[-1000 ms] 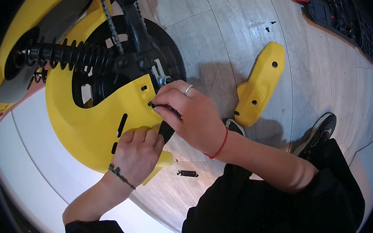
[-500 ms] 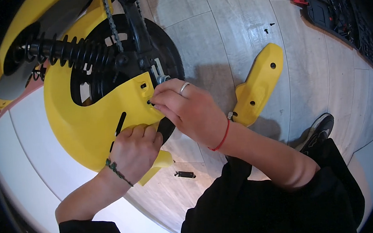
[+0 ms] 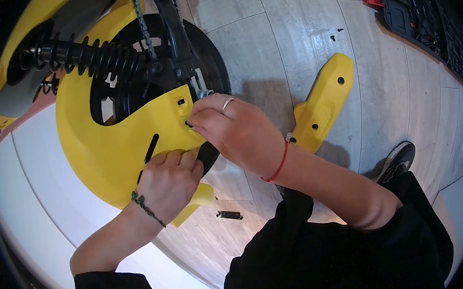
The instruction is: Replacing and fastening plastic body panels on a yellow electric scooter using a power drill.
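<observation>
A yellow plastic mudguard (image 3: 98, 164) wraps around the black wheel (image 3: 215, 59) of a two-wheeled vehicle. My left hand (image 3: 171, 187) is closed over its near edge, fingers curled, beside a black slot (image 3: 152, 148). At the panel's right end, my right hand (image 3: 244, 135) pinches a small black screw (image 3: 187, 124) against the panel; my fingers cover part of it. Just above this spot a black fastener (image 3: 180, 101) sits in a recess of the mudguard.
A loose yellow cover (image 3: 331, 92) with dark holes lies on the floor to the right. Two small black screws (image 3: 333, 38) are beyond it. An open black toolbox (image 3: 422, 29) stands far right. Near my left hand lies a small black part (image 3: 229, 215). A coil spring shock (image 3: 91, 58) is at upper left.
The view has shifted slightly. My right fingers stay at the screw with a small turn of the wrist, and my left hand keeps its hold on the mudguard.
</observation>
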`<control>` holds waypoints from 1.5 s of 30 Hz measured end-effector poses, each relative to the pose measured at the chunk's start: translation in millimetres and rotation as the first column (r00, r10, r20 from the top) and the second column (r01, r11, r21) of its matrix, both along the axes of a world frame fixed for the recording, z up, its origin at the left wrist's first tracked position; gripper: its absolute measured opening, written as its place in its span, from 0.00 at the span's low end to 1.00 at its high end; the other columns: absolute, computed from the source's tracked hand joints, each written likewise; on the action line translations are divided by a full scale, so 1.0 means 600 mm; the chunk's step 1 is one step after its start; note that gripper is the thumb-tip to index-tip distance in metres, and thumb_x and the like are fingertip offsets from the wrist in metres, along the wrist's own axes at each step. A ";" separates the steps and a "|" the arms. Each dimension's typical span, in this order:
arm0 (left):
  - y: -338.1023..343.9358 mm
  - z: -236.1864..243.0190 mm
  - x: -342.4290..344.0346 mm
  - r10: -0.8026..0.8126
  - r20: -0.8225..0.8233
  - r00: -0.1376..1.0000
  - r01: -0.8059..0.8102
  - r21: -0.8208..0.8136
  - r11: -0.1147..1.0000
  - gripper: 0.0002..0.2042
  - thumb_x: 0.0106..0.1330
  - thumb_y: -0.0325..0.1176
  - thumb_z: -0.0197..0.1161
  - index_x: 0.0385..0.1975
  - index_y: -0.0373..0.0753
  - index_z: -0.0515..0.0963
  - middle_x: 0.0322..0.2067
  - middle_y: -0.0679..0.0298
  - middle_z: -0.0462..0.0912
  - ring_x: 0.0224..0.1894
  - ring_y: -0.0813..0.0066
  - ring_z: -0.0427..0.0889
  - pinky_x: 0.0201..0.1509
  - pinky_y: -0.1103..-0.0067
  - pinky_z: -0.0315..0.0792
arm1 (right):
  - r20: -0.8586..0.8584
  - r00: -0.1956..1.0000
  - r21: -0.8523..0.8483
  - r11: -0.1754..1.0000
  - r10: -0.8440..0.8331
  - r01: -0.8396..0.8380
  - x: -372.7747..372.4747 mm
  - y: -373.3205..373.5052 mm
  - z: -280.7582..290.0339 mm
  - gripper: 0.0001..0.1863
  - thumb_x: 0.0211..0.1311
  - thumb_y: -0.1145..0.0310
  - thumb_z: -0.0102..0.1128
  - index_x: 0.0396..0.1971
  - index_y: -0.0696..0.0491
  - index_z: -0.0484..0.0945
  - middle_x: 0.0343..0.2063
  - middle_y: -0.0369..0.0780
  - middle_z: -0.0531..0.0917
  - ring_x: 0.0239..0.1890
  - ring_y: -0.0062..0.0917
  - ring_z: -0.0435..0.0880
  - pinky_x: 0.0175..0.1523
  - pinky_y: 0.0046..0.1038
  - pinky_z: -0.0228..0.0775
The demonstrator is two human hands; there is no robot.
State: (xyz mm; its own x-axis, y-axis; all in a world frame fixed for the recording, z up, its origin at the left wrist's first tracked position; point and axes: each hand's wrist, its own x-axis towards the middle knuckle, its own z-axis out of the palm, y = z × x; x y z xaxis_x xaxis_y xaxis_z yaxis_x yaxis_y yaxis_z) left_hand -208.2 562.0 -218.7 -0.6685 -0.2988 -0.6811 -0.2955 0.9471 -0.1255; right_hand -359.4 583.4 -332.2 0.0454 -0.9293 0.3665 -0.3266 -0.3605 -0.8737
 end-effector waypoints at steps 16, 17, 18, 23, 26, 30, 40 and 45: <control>0.001 -0.003 -0.002 0.020 0.017 1.000 -0.020 0.016 1.000 0.12 0.48 0.39 0.69 0.31 0.42 0.81 0.28 0.67 0.81 0.31 0.77 0.81 0.37 0.81 0.76 | -0.105 0.993 0.048 0.998 -0.045 0.050 0.009 0.002 0.000 0.09 0.53 0.68 0.64 0.28 0.58 0.79 0.27 0.40 0.77 0.27 0.27 0.79 0.32 0.24 0.74; 0.001 -0.002 -0.002 0.018 0.021 1.000 -0.018 0.014 1.000 0.12 0.48 0.39 0.69 0.31 0.42 0.81 0.28 0.67 0.81 0.32 0.76 0.81 0.37 0.80 0.76 | -0.108 0.993 0.055 0.997 -0.041 0.047 0.009 0.002 0.001 0.09 0.53 0.68 0.64 0.28 0.58 0.79 0.26 0.40 0.77 0.27 0.27 0.79 0.32 0.24 0.74; 0.001 -0.002 -0.003 0.016 0.024 1.000 -0.016 0.012 1.000 0.12 0.49 0.39 0.69 0.31 0.43 0.81 0.29 0.67 0.81 0.32 0.76 0.81 0.38 0.80 0.77 | -0.109 0.993 0.055 0.997 -0.041 0.047 0.009 0.002 0.001 0.09 0.53 0.68 0.64 0.28 0.58 0.79 0.26 0.40 0.77 0.27 0.27 0.79 0.32 0.24 0.74; 0.002 -0.004 -0.002 0.022 0.019 1.000 -0.022 0.019 1.000 0.11 0.49 0.39 0.68 0.31 0.42 0.82 0.29 0.66 0.82 0.33 0.76 0.82 0.38 0.79 0.76 | -0.046 0.998 0.113 0.992 -0.043 0.048 0.007 0.001 0.010 0.08 0.54 0.69 0.63 0.29 0.58 0.78 0.27 0.40 0.77 0.29 0.28 0.79 0.34 0.24 0.75; 0.003 -0.003 -0.003 0.009 0.015 1.000 -0.009 0.014 1.000 0.12 0.49 0.39 0.69 0.31 0.42 0.82 0.29 0.65 0.82 0.34 0.75 0.81 0.38 0.80 0.76 | -0.043 0.998 0.024 0.998 -0.055 0.056 0.010 0.002 0.001 0.08 0.53 0.71 0.63 0.30 0.59 0.77 0.29 0.41 0.78 0.33 0.29 0.80 0.37 0.25 0.75; 0.003 -0.002 -0.002 0.006 0.013 1.000 -0.006 0.017 1.000 0.12 0.48 0.38 0.69 0.32 0.41 0.82 0.28 0.65 0.81 0.34 0.75 0.81 0.38 0.81 0.76 | -0.023 1.000 0.020 1.000 -0.015 0.015 0.003 0.001 -0.006 0.07 0.53 0.73 0.62 0.31 0.58 0.77 0.31 0.41 0.79 0.36 0.30 0.80 0.41 0.25 0.76; 0.009 -0.007 0.000 0.028 0.000 1.000 -0.028 0.012 1.000 0.10 0.49 0.35 0.68 0.30 0.40 0.81 0.27 0.66 0.79 0.32 0.76 0.80 0.37 0.81 0.75 | -0.116 0.979 -0.044 0.984 0.166 -0.172 -0.021 -0.015 -0.013 0.08 0.51 0.75 0.57 0.33 0.58 0.75 0.33 0.44 0.79 0.40 0.33 0.80 0.47 0.29 0.74; 0.008 -0.002 -0.004 -0.036 -0.036 0.999 0.036 0.016 0.999 0.06 0.50 0.34 0.65 0.25 0.40 0.79 0.24 0.66 0.76 0.31 0.75 0.78 0.34 0.81 0.74 | 0.101 0.984 0.250 0.953 0.148 -0.170 -0.020 -0.011 0.011 0.09 0.55 0.70 0.58 0.34 0.58 0.74 0.32 0.46 0.78 0.38 0.36 0.80 0.43 0.32 0.74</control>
State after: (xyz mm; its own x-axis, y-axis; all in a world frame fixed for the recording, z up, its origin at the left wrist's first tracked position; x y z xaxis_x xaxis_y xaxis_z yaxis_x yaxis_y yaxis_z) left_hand -210.9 566.8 -220.1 -0.7024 -0.2631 -0.6614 -0.2650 0.9590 -0.1002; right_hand -371.5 576.7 -325.8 0.1805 -0.9756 0.1247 -0.2085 -0.1618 -0.9645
